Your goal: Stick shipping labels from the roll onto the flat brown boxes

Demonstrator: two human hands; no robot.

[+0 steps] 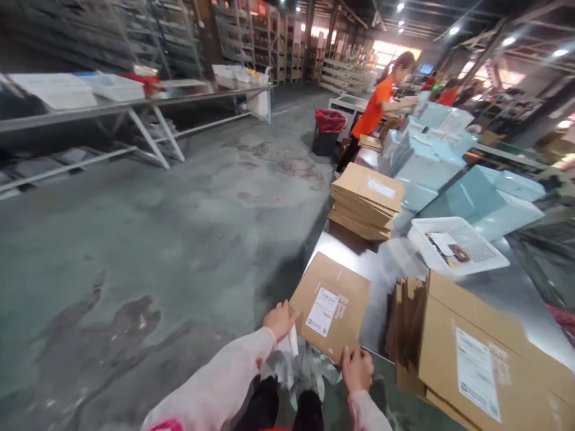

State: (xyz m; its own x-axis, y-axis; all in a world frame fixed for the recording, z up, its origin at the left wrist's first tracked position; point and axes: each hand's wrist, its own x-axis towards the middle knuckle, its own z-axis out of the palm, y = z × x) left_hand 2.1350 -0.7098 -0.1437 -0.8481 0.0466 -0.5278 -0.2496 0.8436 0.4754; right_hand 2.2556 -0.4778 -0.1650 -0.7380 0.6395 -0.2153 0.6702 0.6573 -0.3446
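Closed around thin cardboard, the left hand (279, 321) is pinching the left edge of a flat brown carton (345, 299), and the right hand (357, 369) is curling its fingers at the near corner; how firmly either is pressing, I cannot tell. The carton is lying between them, its white label (322, 311) facing up, its far part reaching over a shiny metal table (335, 245); whether it is resting there or being lifted is unclear. The step in hand seems to be positioning this one carton; moving it seems to call for keeping both holds and sliding it flat, clear of its neighbours. Starting at the far left, a long table (58, 120) is carrying white trays (54, 90). Bare, stained floor (179, 221) is stretching across the middle. Farther off, a dark bin with a red liner (331, 120) is standing near a person in an orange shirt (372, 114), who is leaning over the work. Farther along the metal table, a stack of flat cartons (363, 200) is sitting beside pale blue containers (426, 173). Rightward, a white basket (492, 261) is holding papers, and at the near right more labelled cartons (442, 338) are leaning together.
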